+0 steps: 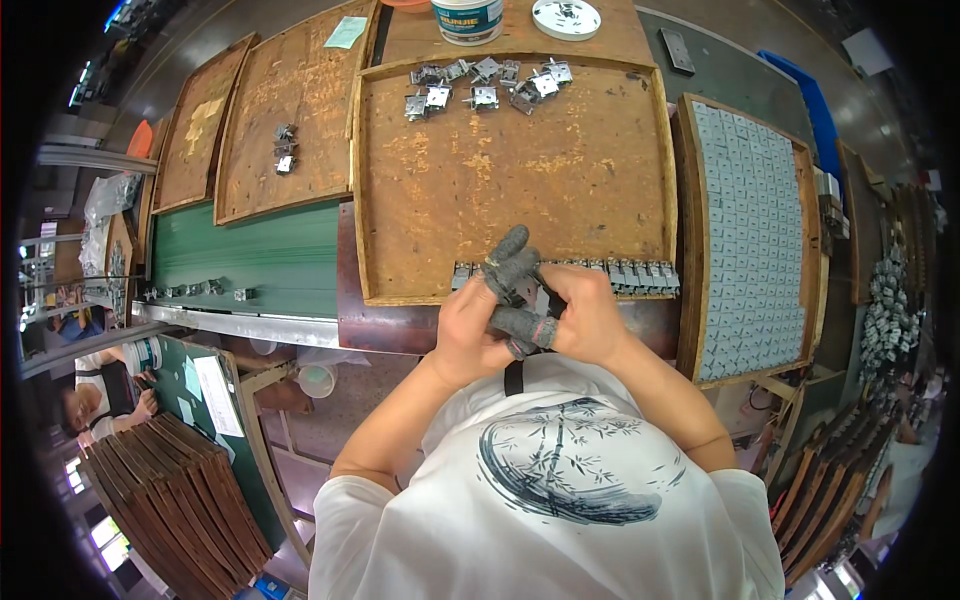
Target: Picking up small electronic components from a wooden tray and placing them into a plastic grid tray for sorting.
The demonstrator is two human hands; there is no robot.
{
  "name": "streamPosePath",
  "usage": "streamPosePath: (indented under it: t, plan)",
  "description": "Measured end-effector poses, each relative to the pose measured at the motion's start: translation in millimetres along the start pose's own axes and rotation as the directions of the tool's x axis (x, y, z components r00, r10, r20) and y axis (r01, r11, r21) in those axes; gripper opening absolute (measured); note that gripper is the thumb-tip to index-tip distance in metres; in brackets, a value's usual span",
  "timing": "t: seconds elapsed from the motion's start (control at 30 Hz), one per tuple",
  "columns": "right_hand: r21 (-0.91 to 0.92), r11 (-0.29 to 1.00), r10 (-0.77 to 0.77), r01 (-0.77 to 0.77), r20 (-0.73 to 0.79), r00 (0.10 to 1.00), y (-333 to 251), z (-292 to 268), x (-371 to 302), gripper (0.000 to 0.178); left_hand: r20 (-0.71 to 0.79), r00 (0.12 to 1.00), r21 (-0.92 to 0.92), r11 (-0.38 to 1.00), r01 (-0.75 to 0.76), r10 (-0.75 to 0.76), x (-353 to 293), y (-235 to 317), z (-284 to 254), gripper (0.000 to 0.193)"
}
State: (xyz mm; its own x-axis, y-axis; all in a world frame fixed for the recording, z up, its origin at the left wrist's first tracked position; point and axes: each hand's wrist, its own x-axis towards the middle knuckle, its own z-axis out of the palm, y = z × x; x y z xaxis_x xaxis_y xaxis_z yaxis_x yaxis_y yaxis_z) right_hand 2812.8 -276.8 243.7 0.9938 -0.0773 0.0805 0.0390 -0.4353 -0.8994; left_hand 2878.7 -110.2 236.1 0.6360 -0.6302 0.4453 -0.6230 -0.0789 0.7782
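Both hands joined at picture centre, over the near rim of the middle tray (372,180). Left hand (468,335) at 9 o'clock of the right hand (585,318), touching it. Grey finger cots (510,262) on the left fingers; index and middle raised toward 12 o'clock, the rest curled. Right fingers together, pinched on a cot (527,325) at the left fingertips. Row of small metal parts (630,275) along the tray's near edge, at 2 o'clock, just beyond the hands. Loose parts (485,85) heaped at 12 o'clock, well apart. Filled tray (690,250) at 3 o'clock.
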Motion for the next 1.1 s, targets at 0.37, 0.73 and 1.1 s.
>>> streamPosePath:
  t: [0.37, 0.73, 1.1]
  plan:
    - [-0.066, 0.995, 0.08, -0.075, 0.072, 0.994, -19.8, 2.7, 5.8, 0.036, -0.041, 0.999, 0.033, 0.999, 0.02, -0.018, -5.3, 1.0, -12.5, 0.067]
    - [-0.047, 0.997, 0.057, -0.062, -0.094, 0.994, -27.3, 3.7, -8.7, 0.042, -0.087, 0.987, 0.078, 0.986, 0.144, -0.137, -3.5, 5.1, -24.1, 0.057]
    - [-0.167, 0.984, -0.051, 0.061, 0.06, 0.997, -14.1, -7.3, -14.1, 0.027, 0.321, 0.736, -0.621, 0.454, 0.639, -0.596, -11.7, 0.2, -45.0, 0.035]
